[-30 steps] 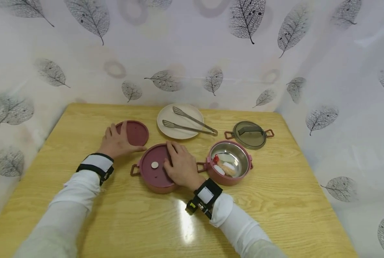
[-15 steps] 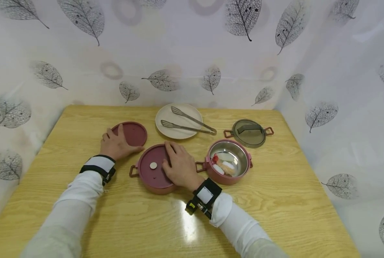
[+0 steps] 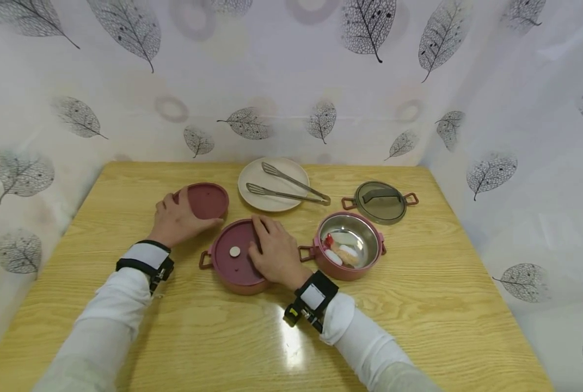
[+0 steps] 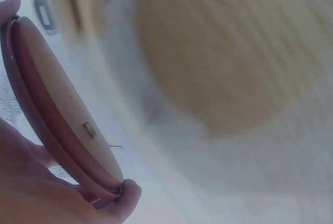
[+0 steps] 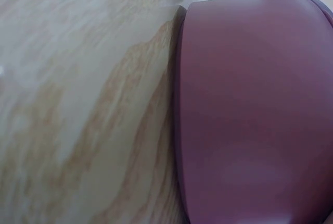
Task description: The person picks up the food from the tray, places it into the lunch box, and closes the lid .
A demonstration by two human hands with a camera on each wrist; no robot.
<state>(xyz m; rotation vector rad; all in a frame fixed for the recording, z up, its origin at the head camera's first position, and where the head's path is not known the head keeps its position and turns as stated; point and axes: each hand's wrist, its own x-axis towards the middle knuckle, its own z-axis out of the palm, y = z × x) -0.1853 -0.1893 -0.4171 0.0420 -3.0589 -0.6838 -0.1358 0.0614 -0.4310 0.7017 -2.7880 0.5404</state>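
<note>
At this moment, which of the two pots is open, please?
The right pot: its steel inside is visible, with small pieces in it. The left pot, under the right hand, has a maroon lid on it.

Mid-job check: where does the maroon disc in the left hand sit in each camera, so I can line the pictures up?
Head: left of centre, the maroon disc shows just above the covered maroon pot.
Left wrist: along the left edge, slanting down toward the lower middle, pale face turned to the right.
Right wrist: not in it; the large maroon curve is the pot's wall.
Shared landmark: the left hand gripping the disc, in head and left wrist only.
</note>
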